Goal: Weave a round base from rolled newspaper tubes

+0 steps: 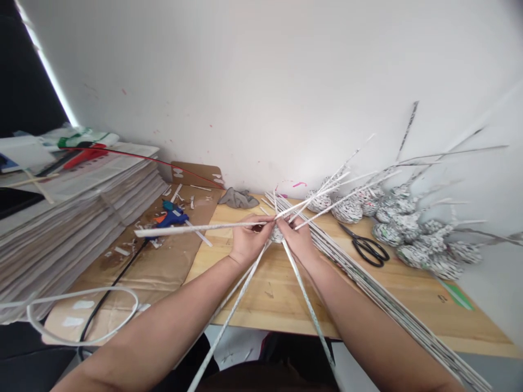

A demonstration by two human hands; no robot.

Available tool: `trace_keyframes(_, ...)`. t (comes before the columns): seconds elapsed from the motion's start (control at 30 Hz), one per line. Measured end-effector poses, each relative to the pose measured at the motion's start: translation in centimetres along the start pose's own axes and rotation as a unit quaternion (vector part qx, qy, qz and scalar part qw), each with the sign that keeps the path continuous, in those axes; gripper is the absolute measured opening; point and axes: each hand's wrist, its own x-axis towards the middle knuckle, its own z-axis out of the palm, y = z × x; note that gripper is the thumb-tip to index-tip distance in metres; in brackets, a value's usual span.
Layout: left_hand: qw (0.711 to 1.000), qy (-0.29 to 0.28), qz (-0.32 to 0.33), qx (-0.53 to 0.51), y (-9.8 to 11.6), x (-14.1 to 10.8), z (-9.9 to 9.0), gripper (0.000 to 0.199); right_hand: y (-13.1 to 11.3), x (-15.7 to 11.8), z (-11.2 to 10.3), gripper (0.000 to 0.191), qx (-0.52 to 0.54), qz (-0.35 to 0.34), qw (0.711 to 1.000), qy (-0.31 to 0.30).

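Observation:
Over the wooden table, both hands meet at a small woven piece (277,234) made of rolled newspaper tubes. Several long tubes spread from it: one points left, others run up to the right, and some hang toward my body. My left hand (247,240) pinches the left-pointing paper tube (196,227) near its base. On the other side, my right hand (301,240) is closed on the woven piece among the tubes that point up right. The fingers hide much of the weave.
A bundle of paper tubes (368,288) lies diagonally at right, near black scissors (370,251) and several woven paper balls (347,210) by the wall. A grey cloth (238,198) lies behind. At left are a blue glue gun (171,216), cardboard (163,277) and stacked newspapers (110,201).

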Motion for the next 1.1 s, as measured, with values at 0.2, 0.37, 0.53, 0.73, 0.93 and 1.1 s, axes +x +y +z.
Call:
trace_keyframes(0.2,0.999,-0.007,-0.033,0.035,-0.1,0.4,-0.3,0.012,0.3,-0.2,0.0,0.03,-0.015,-0.006,1.0,-0.017)
trace_keyframes(0.37,0.996,-0.048,-0.067,-0.033,0.3,0.7,-0.5,0.014,-0.1,-0.1,-0.3,0.029,-0.084,-0.004,0.996,0.006)
trace_keyframes(0.53,0.937,-0.062,-0.269,-0.215,0.0,1.2,-0.6,0.034,-0.6,-0.1,-0.5,0.025,-0.079,-0.02,0.996,-0.025)
trace_keyframes(0.73,0.861,-0.091,-0.38,-0.325,-0.6,1.7,-0.8,0.032,0.5,0.4,-0.4,0.024,-0.021,-0.017,0.999,-0.036)
trace_keyframes(0.93,0.864,-0.115,-0.382,-0.307,-0.3,1.7,-1.0,0.028,0.5,0.4,-0.6,0.022,-0.02,-0.018,0.999,-0.044)
trace_keyframes(1.1,0.888,-0.077,-0.339,-0.302,-0.7,1.6,-0.9,0.035,0.5,0.5,-0.5,0.024,0.011,0.013,0.998,-0.056)
